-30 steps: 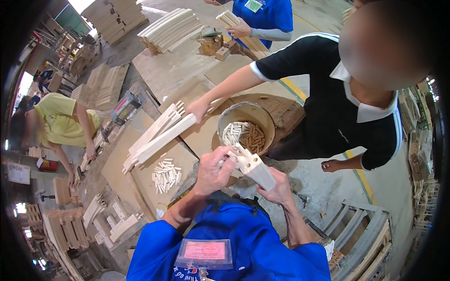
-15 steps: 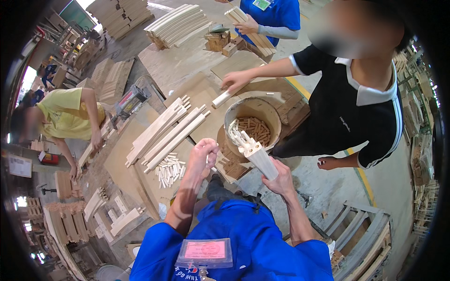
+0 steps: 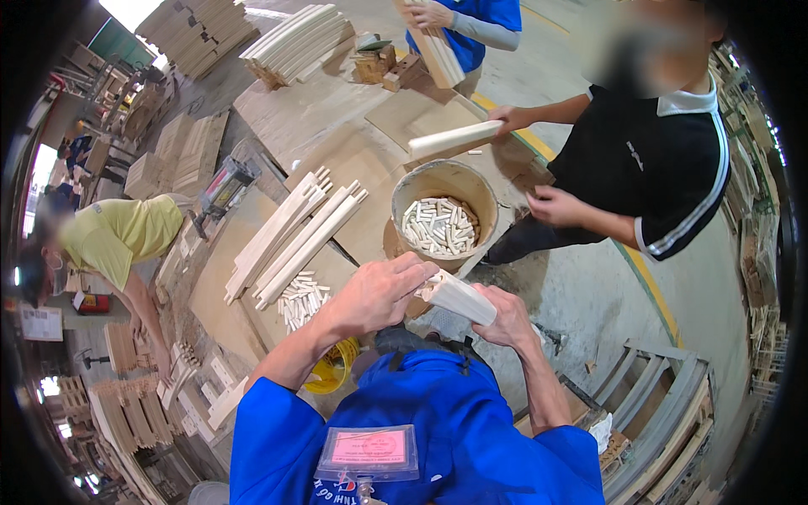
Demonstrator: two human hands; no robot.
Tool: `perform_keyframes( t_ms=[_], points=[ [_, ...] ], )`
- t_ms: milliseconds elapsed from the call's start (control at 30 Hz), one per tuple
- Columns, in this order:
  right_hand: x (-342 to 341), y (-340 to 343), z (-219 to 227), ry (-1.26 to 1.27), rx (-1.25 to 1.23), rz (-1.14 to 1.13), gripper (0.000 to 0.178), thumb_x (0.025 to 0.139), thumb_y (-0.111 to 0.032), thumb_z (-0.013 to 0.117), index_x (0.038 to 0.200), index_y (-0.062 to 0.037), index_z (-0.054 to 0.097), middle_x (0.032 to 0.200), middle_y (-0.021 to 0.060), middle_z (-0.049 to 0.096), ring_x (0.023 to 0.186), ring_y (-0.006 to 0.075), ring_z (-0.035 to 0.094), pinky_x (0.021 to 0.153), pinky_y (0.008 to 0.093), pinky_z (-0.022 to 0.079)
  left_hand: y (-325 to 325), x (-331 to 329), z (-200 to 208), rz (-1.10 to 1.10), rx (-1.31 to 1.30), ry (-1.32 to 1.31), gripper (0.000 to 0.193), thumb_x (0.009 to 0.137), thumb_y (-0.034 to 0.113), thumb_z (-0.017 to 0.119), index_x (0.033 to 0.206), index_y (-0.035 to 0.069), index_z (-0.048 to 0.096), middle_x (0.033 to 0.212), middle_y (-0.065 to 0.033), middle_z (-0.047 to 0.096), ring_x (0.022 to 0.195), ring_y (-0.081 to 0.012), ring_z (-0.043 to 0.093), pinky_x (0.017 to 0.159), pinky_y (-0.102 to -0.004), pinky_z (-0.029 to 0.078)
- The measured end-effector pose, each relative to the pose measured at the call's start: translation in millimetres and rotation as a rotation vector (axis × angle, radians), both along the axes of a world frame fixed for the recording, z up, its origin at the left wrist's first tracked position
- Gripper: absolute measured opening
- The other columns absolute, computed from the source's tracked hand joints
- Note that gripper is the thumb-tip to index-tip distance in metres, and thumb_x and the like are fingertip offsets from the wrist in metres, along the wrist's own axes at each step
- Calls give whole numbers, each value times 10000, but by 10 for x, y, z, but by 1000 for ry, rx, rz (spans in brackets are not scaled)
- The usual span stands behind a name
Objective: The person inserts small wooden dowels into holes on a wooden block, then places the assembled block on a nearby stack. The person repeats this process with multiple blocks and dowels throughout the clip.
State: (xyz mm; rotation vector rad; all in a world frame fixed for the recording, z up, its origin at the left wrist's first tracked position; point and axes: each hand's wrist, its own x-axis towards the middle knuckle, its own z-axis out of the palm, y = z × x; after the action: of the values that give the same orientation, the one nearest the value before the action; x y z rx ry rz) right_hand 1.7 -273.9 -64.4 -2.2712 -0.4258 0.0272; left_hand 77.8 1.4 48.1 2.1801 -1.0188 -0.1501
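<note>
A short bundle of pale wooden bars (image 3: 459, 300) is gripped in my right hand (image 3: 507, 318), its end with the holes turned toward the left. My left hand (image 3: 380, 293) is closed at that end, fingertips against the wood; whatever it pinches is hidden. Just beyond my hands stands a round bucket (image 3: 491, 198) with many short wooden dowels (image 3: 439, 225) in it. A loose pile of dowels (image 3: 303, 300) lies on the table left of my left hand. Behind that pile rest several long wooden bars (image 3: 307, 240) with pegs at their far ends.
Across the bucket, a person in black (image 3: 648, 168) holds a wooden bar (image 3: 454, 140). Another in blue (image 3: 471, 25) carries bars farther back. At the left, someone in yellow (image 3: 126, 236) bends over wood. A yellow bucket (image 3: 332, 370) sits below my left forearm, a slatted frame (image 3: 644, 396) at right.
My left hand has moved right, onto the end of the bar bundle. The person in black has lifted a bar off the table. The yellow bucket has come into view.
</note>
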Motion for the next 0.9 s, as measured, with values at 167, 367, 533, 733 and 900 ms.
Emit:
perform_keyframes(
  t_ms=[167, 367, 533, 733, 900],
  points=[
    [-24, -8, 78, 22, -33, -28, 594, 609, -88, 764, 1190, -68, 641, 896, 119, 652, 823, 338, 666, 715, 415, 560, -66, -19, 71, -33, 172, 3, 367, 801, 39, 624, 1161, 61, 554, 939, -153, 590, 787, -386, 643, 664, -488, 506],
    [-29, 92, -9, -136, -51, -101, 614, 611, -79, 763, 1209, -38, 630, 905, 133, 658, 815, 331, 662, 706, 414, 559, -77, -55, -40, 72, -33, 165, 180, 843, 42, 611, 1023, 36, 607, 893, -183, 647, 811, -411, 645, 696, -483, 520],
    [-23, 143, -21, -194, -69, -69, 630, 624, -68, 756, 1234, 7, 616, 937, 154, 671, 831, 340, 663, 719, 415, 559, -10, -93, -55, 106, 16, 157, 131, 876, 36, 605, 1003, 33, 635, 858, -200, 659, 805, -412, 653, 702, -466, 529],
    [-7, 246, 6, -174, 14, -41, 658, 616, -63, 761, 1254, -2, 610, 943, 154, 672, 849, 340, 672, 747, 415, 562, -16, -118, 102, 85, 16, 157, 164, 884, 52, 600, 1035, 15, 650, 849, -215, 662, 803, -425, 653, 720, -484, 526],
    [53, 307, 52, -118, 99, -72, 694, 605, -66, 779, 1276, -33, 602, 976, 154, 670, 864, 343, 681, 761, 409, 564, -133, -193, 420, 446, -299, -137, 157, 940, 120, 633, 1065, 30, 665, 676, -132, 633, 582, -283, 633, 564, -391, 511]
  ],
)
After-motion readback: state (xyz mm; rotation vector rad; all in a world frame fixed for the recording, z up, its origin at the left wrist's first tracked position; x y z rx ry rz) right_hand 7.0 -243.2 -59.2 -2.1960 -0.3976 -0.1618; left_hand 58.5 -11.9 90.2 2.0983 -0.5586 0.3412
